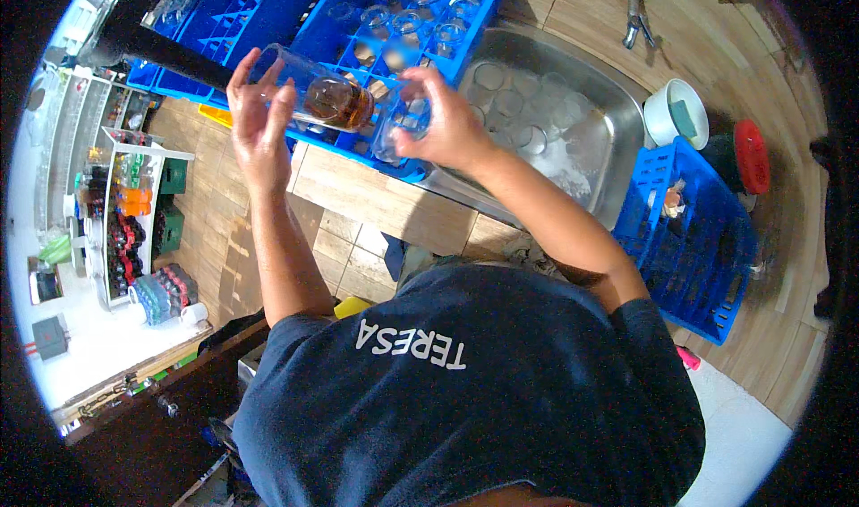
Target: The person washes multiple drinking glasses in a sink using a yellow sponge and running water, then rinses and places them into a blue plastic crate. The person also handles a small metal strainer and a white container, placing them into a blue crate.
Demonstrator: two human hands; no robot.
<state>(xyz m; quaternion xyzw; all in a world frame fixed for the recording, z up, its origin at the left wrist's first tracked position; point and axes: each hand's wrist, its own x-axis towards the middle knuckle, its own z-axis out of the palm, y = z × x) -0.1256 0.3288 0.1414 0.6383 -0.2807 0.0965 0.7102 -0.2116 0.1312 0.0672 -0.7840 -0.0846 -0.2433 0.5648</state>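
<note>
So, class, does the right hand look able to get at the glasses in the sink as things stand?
Probably not until freed: the right hand holds a clear glass. Otherwise the way looks open, with the glasses showing in the sink close by.

Brown-bottomed glass point(335, 101) in left hand point(262, 122), clear tumbler point(390, 129) in right hand point(450, 128), near blue crate point(476, 42).

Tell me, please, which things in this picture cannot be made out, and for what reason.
All in the head view:
Amber contents of the clear tumbler in the left grip: blurred; exact level uncertain.
Number of glasses in the sink: obscured by blur and whitish patches.
Blue glass rack, far end: cut off by the upper edge.
Pale object in the blue crate: too small to identify.
</note>
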